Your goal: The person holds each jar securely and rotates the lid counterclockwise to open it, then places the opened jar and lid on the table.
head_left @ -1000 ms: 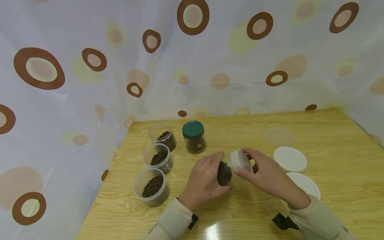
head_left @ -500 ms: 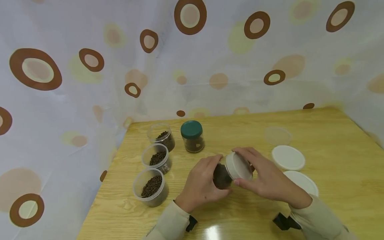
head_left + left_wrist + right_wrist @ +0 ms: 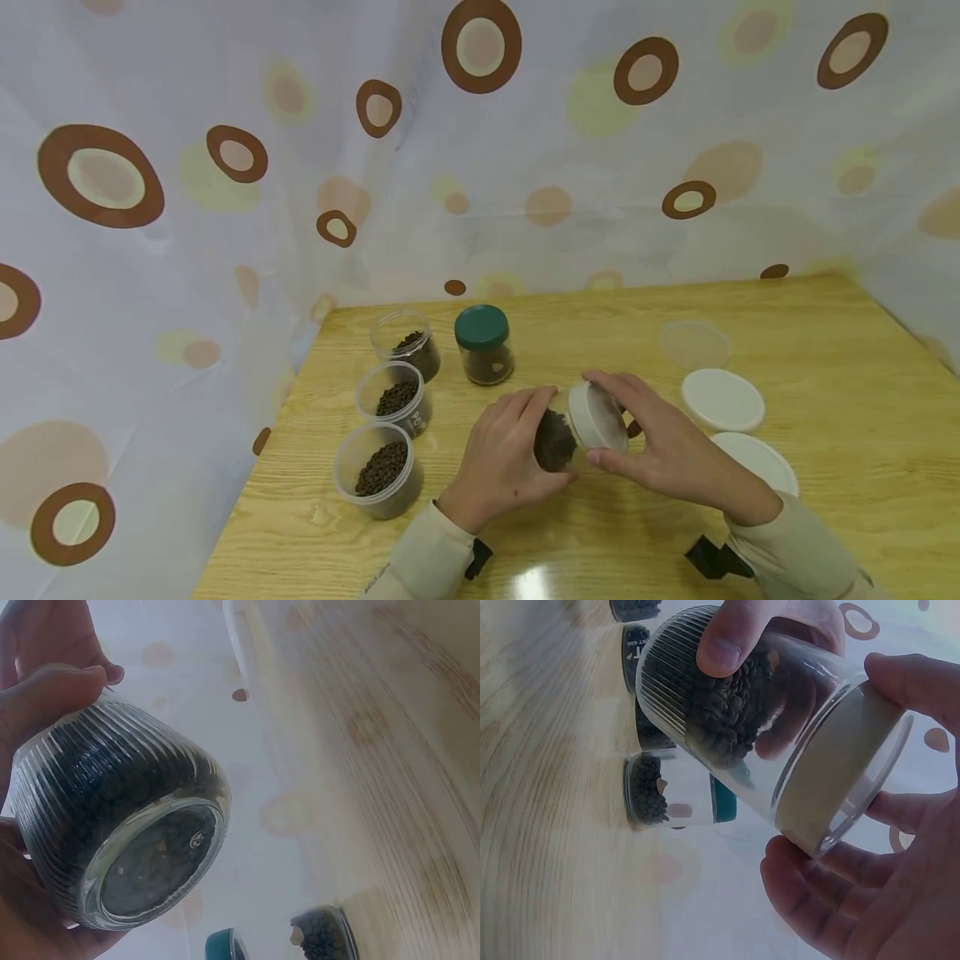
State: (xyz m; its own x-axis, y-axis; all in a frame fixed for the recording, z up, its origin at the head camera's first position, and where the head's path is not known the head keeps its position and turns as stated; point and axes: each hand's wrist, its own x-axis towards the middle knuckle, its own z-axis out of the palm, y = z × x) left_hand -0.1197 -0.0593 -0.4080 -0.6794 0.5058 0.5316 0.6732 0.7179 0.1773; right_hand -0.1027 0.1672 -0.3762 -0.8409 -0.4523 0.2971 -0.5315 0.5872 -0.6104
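A ribbed clear glass jar [image 3: 555,442] with dark brown pellets inside is held tilted above the table, its base toward the left. My left hand [image 3: 495,467] grips its body, fingers and thumb curled around the sides. At the jar's mouth, a cream-white lid [image 3: 590,417] sits between the thumb and fingers of my right hand [image 3: 663,446]. In the right wrist view the lid's rim [image 3: 844,765] meets the glass; whether it is fully seated I cannot tell. The left wrist view shows the jar's round base [image 3: 157,859].
Open tubs of dark pellets stand in a row at left: near [image 3: 382,471], middle [image 3: 397,396], far [image 3: 408,346]. Beside the far one is a closed green-lidded jar [image 3: 483,346]. Two white lids [image 3: 723,400] and a clear disc [image 3: 696,344] lie at right on the wooden table [image 3: 847,400].
My right hand has brought the white lid from just apart onto the jar's mouth. The lid's face has turned a little since half a second ago. The table items have stayed put.
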